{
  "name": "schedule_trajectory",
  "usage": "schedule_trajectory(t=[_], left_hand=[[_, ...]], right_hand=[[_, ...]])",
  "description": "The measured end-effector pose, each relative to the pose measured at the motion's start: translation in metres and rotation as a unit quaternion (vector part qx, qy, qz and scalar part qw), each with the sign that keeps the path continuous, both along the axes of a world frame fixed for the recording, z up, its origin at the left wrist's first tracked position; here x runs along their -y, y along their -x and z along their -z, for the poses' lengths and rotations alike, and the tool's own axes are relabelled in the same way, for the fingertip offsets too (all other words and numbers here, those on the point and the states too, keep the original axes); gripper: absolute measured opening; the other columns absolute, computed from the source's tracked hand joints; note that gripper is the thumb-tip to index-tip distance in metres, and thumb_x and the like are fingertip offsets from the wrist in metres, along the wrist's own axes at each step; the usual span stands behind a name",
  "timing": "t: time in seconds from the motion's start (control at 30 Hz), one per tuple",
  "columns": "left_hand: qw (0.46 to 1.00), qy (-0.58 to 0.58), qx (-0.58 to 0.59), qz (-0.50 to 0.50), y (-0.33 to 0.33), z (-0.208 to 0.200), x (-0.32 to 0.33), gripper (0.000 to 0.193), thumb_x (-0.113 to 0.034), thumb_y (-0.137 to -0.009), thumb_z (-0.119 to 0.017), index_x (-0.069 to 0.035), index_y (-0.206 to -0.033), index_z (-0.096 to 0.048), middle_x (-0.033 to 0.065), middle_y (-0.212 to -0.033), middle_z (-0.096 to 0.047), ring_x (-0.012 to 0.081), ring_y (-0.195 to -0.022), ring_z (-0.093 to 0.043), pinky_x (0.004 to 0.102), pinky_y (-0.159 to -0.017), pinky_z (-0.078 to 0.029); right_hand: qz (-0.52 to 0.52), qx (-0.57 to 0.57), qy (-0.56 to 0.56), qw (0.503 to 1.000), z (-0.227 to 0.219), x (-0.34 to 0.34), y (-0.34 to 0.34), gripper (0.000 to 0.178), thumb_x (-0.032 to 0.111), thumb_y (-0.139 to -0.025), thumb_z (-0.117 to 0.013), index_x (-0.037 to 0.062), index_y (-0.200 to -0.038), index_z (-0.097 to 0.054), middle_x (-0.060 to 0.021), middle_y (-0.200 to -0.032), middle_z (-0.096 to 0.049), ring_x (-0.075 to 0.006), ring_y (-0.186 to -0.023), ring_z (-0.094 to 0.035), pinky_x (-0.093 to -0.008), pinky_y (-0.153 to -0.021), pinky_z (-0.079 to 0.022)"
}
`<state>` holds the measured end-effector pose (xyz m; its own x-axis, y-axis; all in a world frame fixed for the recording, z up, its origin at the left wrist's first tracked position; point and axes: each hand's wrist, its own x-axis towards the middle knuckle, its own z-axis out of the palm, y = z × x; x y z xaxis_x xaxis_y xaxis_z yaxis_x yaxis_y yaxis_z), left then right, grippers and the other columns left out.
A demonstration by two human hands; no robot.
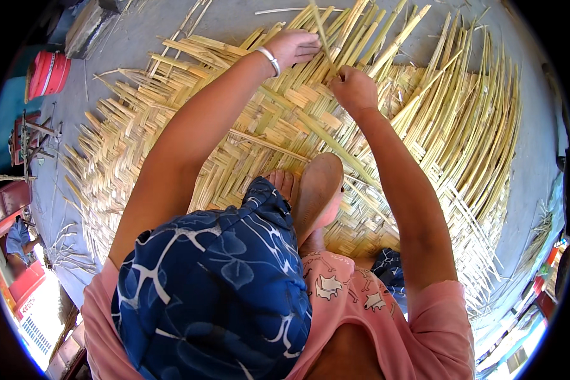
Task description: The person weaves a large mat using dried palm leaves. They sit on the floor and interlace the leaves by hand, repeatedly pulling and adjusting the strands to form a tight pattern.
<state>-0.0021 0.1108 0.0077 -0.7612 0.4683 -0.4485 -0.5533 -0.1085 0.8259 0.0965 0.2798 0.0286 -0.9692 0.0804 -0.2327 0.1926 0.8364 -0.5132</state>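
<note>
A large woven mat (253, 149) of split reed strips spreads over the floor, its herringbone weave bending with the lens. At its far edge my right hand (356, 88) is closed round a thin reed strip (323, 38), which rises from the fist toward the top of the picture. Just left of that strip is my left hand (294, 48), a white bangle (269, 60) at its wrist. Its fingers are stretched out together, pointing right over the loose strip ends, and nothing shows in its grasp. My right thumb and fingertips are partly hidden by the fist.
Long unwoven reeds (481, 114) fan out along the mat's right side. My bare toes (281, 182) and a brown sandal sole (318, 193) rest on the weave. A red tub (49, 74) stands at the far left on the grey floor (85, 82).
</note>
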Motion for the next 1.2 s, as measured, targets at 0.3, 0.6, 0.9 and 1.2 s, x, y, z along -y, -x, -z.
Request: schedule_trajectory(t=[0.3,0.6,0.9,1.2], left_hand=[[0.896,0.356,-0.174,0.202,0.017,0.005,-0.043,0.06,-0.035,-0.069,-0.079,0.001,-0.111,-0.055,0.0072,-0.096,-0.06,0.0142,-0.087,-0.059,0.0298,-0.069,-0.048],[0.959,0.175,-0.131,0.182,0.014,0.016,-0.035,0.046,-0.024,-0.073,-0.077,0.001,-0.109,-0.06,0.0072,-0.1,-0.064,0.0141,-0.095,-0.057,0.0267,-0.087,-0.043],[0.98,-0.013,-0.087,0.181,0.007,0.004,-0.016,0.044,-0.018,-0.082,-0.067,-0.003,-0.122,-0.054,0.0036,-0.109,-0.062,0.0164,-0.107,-0.054,0.0323,-0.096,-0.04],[0.993,-0.006,-0.021,-0.113,-0.01,0.011,0.022,0.022,-0.002,-0.086,-0.055,-0.006,-0.107,-0.06,0.0059,-0.104,-0.062,0.0184,-0.095,-0.06,0.0354,-0.085,-0.048]], right_hand=[[0.147,-0.05,0.149,0.977,0.019,-0.007,-0.012,0.025,0.023,-0.077,-0.056,0.0047,-0.093,-0.063,-0.021,-0.083,-0.065,-0.0379,-0.081,-0.062,-0.0437,-0.076,-0.048],[0.205,-0.039,0.227,0.951,0.035,-0.008,-0.014,0.025,0.026,-0.078,-0.06,0.0072,-0.095,-0.064,-0.018,-0.079,-0.065,-0.0355,-0.077,-0.062,-0.0404,-0.074,-0.049],[-0.061,-0.028,0.076,0.995,0.024,-0.019,-0.001,0.035,0.024,-0.08,-0.057,0.009,-0.111,-0.061,-0.0196,-0.095,-0.065,-0.0358,-0.088,-0.062,-0.0432,-0.08,-0.048],[-0.04,0.129,0.274,0.952,0.036,-0.035,0.022,0.029,0.018,-0.082,-0.059,0.0015,-0.105,-0.063,-0.01,-0.083,-0.066,-0.0193,-0.069,-0.065,-0.0308,-0.065,-0.051]])
